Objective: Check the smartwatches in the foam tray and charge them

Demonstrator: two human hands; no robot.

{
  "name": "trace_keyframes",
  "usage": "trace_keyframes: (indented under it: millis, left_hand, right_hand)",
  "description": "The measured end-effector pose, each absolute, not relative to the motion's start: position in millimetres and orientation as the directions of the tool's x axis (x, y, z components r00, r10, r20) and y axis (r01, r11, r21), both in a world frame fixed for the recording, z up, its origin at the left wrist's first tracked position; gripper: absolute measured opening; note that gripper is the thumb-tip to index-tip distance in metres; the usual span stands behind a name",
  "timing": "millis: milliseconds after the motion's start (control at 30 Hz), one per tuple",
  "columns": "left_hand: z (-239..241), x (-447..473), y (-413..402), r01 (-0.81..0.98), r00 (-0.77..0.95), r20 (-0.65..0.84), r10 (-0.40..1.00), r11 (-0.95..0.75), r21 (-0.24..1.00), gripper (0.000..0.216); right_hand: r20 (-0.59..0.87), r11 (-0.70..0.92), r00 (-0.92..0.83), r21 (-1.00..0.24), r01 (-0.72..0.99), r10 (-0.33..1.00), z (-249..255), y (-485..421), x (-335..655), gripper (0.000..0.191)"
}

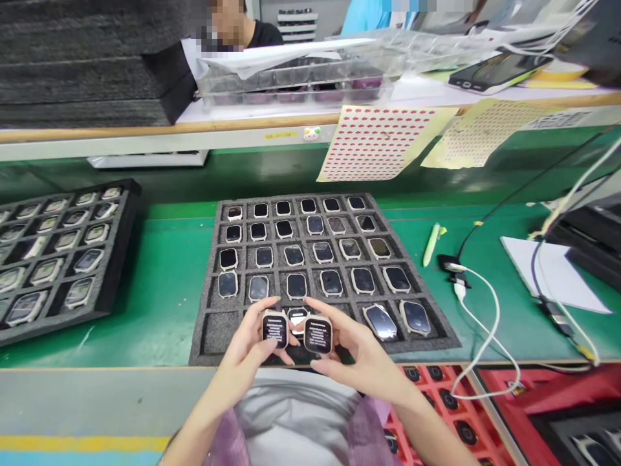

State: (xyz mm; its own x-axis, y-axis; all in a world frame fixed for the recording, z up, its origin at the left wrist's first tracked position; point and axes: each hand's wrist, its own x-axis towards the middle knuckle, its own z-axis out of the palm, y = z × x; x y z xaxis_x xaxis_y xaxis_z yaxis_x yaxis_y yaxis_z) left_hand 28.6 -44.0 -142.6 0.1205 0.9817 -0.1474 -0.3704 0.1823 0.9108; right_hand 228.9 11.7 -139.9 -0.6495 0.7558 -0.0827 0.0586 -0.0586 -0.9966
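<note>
My left hand (252, 340) is closed around a smartwatch case (275, 330) whose lit screen shows lines of white text; the thumb lies at its lower edge. Beside it, my right hand (352, 343) grips a second smartwatch case (318, 334) by its sides, with similar text on its screen. Both are held above the front row of a dark grey foam tray (220, 330). Between and behind them, another smartwatch (297, 317) with a lit screen is partly hidden by my fingers. Several strapless watch cases sit in the tray's pockets, mostly with dark screens.
A second foam tray of watches (114, 278) lies tilted at left. At right are a pale green pen (431, 244), a white cable (495, 310) and paper (557, 275). Sticker sheets (383, 142) hang from the shelf. Red trays (456, 414) sit below; a person (262, 32) is opposite.
</note>
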Motion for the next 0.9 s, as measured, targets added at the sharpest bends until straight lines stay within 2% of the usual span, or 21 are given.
trace_keyframes:
  millis: [67, 200, 333, 467, 633, 767, 900]
  left_hand:
    - [-143, 27, -45, -0.373, 0.121, -0.133, 0.984, 0.169, 0.912, 0.045]
    - [-143, 25, -47, -0.381, 0.138, -0.121, 0.983, 0.165, 0.910, 0.042]
    - [-143, 25, -45, -0.379, 0.132, -0.127, 0.983, 0.168, 0.910, 0.036]
    - [-143, 26, -43, -0.402, 0.142, -0.093, 0.985, 0.143, 0.905, 0.031]
    - [-145, 26, -40, -0.415, 0.138, -0.079, 0.987, 0.130, 0.901, 0.026]
    - [-144, 25, -40, -0.410, 0.139, -0.088, 0.986, 0.138, 0.902, 0.027]
    - [-144, 27, -40, -0.397, 0.145, -0.086, 0.986, 0.138, 0.907, 0.027]
  right_hand:
    - [-0.072, -0.005, -0.676, -0.995, 0.100, 0.733, -136, 13, 233, 0.073]
    - [-0.083, 0.172, -0.708, -0.944, 0.281, 0.701, -125, 22, 246, 0.062]
    - [-0.032, 0.489, -0.744, -0.735, 0.470, 0.668, -117, 40, 264, 0.052]
    - [-0.029, 0.632, -0.775, -0.559, 0.536, 0.631, -120, 53, 275, 0.053]
    - [-0.040, 0.698, -0.793, -0.451, 0.557, 0.608, -122, 53, 286, 0.060]
    - [0.103, 0.652, -0.659, -0.322, 0.686, 0.745, -126, 52, 308, 0.037]
    - [0.121, 0.574, -0.563, -0.230, 0.786, 0.818, -139, 49, 320, 0.049]
